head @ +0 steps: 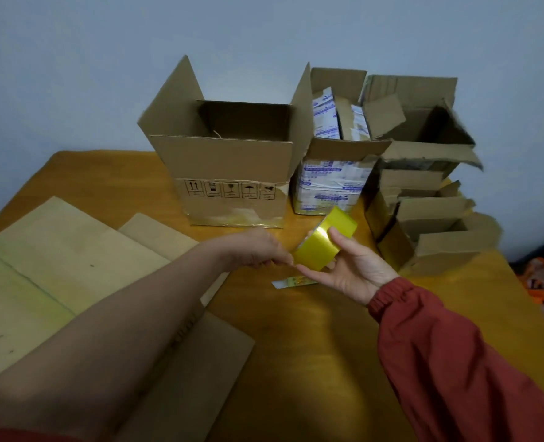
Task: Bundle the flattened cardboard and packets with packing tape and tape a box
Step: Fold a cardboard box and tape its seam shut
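1. Tape roll (323,240): yellow, held above the table (312,346) at centre, between both hands. Its outer band faces the camera and slants from lower left to upper right.
2. Right hand (353,272): cradles the roll from below and behind, with the thumb on the band and the fingers curled under it.
3. Left hand (254,250): fingers bunched narrow, pinching at the roll's lower-left end. Whether a free tape end is caught there cannot be told.
4. Flattened cardboard (57,266): several sheets lying flat on the table, left of the hands and partly under the left forearm. The left hand is the nearer one.
5. Open box (229,173): upright behind the hands, flaps raised.
6. Packets (323,118): blue-and-white, standing in the neighbouring box just right of the open one.
7. Judgement: the step is starting the tape. A leftward pull would carry the strip toward the sheets while the right hand holds the roll.
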